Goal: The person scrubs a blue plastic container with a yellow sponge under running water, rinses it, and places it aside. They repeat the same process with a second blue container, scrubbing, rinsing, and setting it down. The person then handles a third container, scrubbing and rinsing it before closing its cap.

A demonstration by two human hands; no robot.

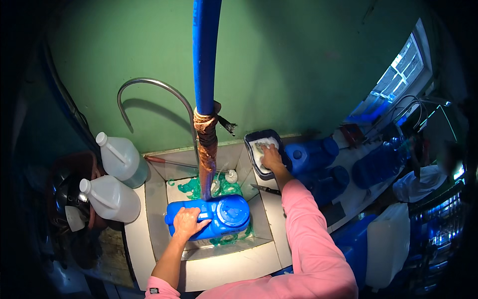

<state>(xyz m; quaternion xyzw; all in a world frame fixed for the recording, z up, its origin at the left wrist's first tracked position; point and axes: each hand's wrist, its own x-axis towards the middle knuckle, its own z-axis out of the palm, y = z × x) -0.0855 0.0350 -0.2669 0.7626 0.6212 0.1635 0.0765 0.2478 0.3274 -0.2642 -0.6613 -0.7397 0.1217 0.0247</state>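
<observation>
A blue plastic water jug (221, 226) lies on its side in the tiled sink (259, 212), its round cap end toward the right. My left hand (186, 223) is closed around the jug's handle. To the right of the sink, my right hand (270, 155) reaches into a dark blue tub (284, 152) with something white and foamy-looking inside. Its fingers are bent down around a pale thing there, too small and covered to name. A knife (266, 189) with a dark handle rests on the ledge beside the right forearm.
Two translucent white jugs (117, 199) stand left of the sink. A blue pipe (205, 60) with a wrapped joint comes down over it, beside a curved metal faucet (149, 81). More blue jugs (318, 154) line the counter at right. A person (420, 182) is at the far right.
</observation>
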